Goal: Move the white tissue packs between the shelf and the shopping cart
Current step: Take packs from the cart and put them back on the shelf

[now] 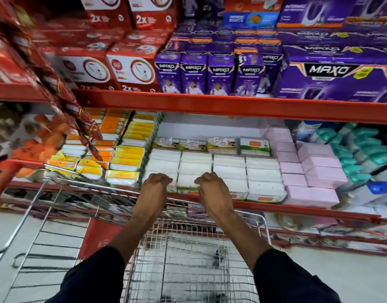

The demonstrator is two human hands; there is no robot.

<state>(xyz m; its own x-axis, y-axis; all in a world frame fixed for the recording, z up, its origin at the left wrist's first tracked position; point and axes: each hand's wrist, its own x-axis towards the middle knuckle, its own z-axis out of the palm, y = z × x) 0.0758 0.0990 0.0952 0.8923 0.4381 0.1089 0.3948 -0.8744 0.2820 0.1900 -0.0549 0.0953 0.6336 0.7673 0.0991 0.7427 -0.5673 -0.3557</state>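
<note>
White tissue packs (262, 169) lie stacked in several rows on the lower shelf (308, 208), behind its red front edge. My left hand (155, 186) and my right hand (212, 187) reach over the cart to the front of the second row. Their fingers curl onto the left and right sides of one front white pack (187, 181), which rests on the shelf. The wire shopping cart (263, 219) stands below my arms, against the shelf; no packs show in its basket.
Yellow and orange packs (129, 158) sit left of the white ones, pink packs (315, 171) to the right. A second wire cart (46, 193) stands at the left. Red and purple boxes (221, 73) fill the upper shelf overhead.
</note>
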